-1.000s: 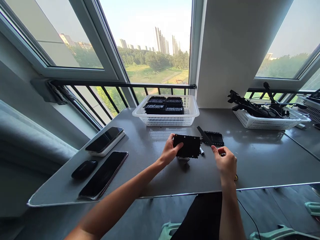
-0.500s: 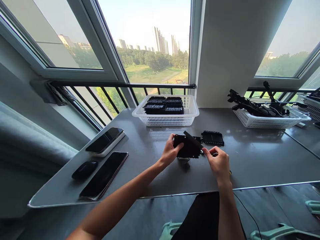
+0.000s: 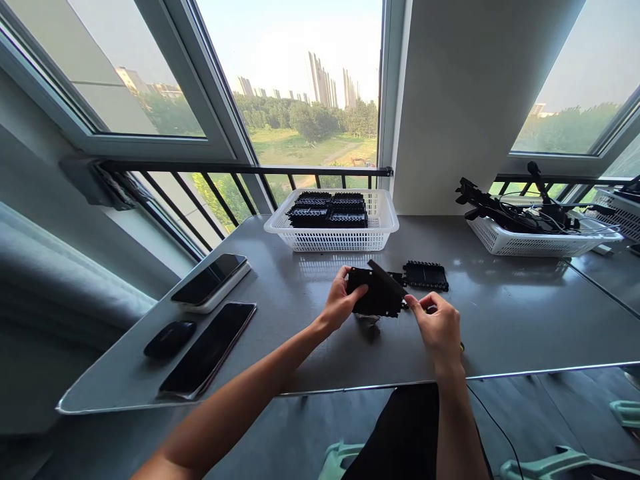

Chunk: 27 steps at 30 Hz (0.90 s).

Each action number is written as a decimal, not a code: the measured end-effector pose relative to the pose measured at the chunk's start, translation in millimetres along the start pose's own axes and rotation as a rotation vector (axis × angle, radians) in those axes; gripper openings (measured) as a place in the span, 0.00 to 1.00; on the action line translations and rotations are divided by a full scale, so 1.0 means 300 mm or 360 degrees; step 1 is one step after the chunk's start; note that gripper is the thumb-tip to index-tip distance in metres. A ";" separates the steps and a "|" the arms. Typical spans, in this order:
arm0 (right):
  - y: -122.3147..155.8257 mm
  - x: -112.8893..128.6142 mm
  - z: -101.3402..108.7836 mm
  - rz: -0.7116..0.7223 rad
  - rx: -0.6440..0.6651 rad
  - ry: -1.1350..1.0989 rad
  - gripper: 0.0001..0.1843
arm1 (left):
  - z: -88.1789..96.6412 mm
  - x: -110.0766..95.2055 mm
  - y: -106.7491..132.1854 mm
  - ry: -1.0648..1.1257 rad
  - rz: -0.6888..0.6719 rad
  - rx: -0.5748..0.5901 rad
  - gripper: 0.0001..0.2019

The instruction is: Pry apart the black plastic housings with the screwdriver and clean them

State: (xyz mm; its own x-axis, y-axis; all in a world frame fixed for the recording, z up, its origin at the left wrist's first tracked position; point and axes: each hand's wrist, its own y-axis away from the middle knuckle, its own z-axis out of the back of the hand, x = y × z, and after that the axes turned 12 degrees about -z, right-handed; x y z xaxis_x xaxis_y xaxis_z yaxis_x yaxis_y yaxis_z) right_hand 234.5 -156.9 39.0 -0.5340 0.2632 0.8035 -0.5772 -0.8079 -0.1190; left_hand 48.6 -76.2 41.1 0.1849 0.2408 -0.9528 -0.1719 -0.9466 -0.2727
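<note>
My left hand [image 3: 339, 303] grips the left end of a flat black plastic panel [image 3: 374, 300], held just above the grey table [image 3: 280, 313]. My right hand [image 3: 436, 325] pinches the near end of a thin black strip [image 3: 386, 277], which lies slanted across the top of the panel. A second black ridged part [image 3: 425, 275] rests on the table just behind and right of the panel.
A white basket [image 3: 334, 230] with several black parts stands behind. Another white basket [image 3: 537, 237] of cables and black gear is at the right. Two phones [image 3: 210, 279] [image 3: 209, 348] and a black mouse [image 3: 169, 338] lie at the left.
My right hand has moved left with the black strip, bringing it from beside the ridged part onto the panel. In the last half second almost nothing has shifted.
</note>
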 end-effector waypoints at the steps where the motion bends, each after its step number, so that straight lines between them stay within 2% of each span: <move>1: -0.009 -0.007 0.017 -0.0039 -0.0038 -0.0003 0.28 | 0.002 0.001 -0.002 0.0012 0.0010 -0.0010 0.21; 4: -0.018 -0.016 0.055 -0.0121 -0.0124 -0.0045 0.27 | 0.005 0.002 -0.005 0.0027 0.0018 -0.0008 0.21; 6: -0.008 -0.006 0.060 -0.0130 -0.0103 -0.0121 0.26 | 0.002 -0.002 -0.002 0.0030 0.0030 0.0018 0.21; 10: 0.035 0.037 0.024 -0.0042 -0.0028 -0.0221 0.27 | -0.015 -0.013 0.017 -0.0011 0.0072 0.0113 0.21; 15: 0.073 0.070 -0.036 -0.0002 -0.0146 -0.0116 0.32 | -0.034 -0.013 0.045 -0.0087 0.0000 0.0290 0.19; 18: 0.069 0.064 -0.041 -0.0045 -0.0185 -0.0149 0.30 | -0.032 -0.020 0.048 -0.0082 -0.0015 0.0355 0.18; 20: 0.056 0.053 -0.027 -0.0087 -0.0113 -0.0255 0.26 | -0.026 -0.029 0.043 -0.0056 0.0012 0.0348 0.19; 25: 0.026 0.029 0.013 -0.0177 0.0339 -0.0646 0.23 | -0.010 -0.041 0.022 0.0081 0.0162 0.0316 0.23; 27: 0.024 0.025 0.016 -0.0171 0.0434 -0.0764 0.23 | -0.005 -0.039 0.016 0.0145 0.0237 0.0361 0.26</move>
State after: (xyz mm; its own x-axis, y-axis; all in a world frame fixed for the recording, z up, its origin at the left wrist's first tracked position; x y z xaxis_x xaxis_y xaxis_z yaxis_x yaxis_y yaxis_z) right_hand 229.4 -163.3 46.8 -0.1034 0.1334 0.9857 -0.3982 -0.9136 0.0819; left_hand 47.2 -83.9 51.2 0.2257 0.0728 -0.9715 -0.4140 -0.8955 -0.1633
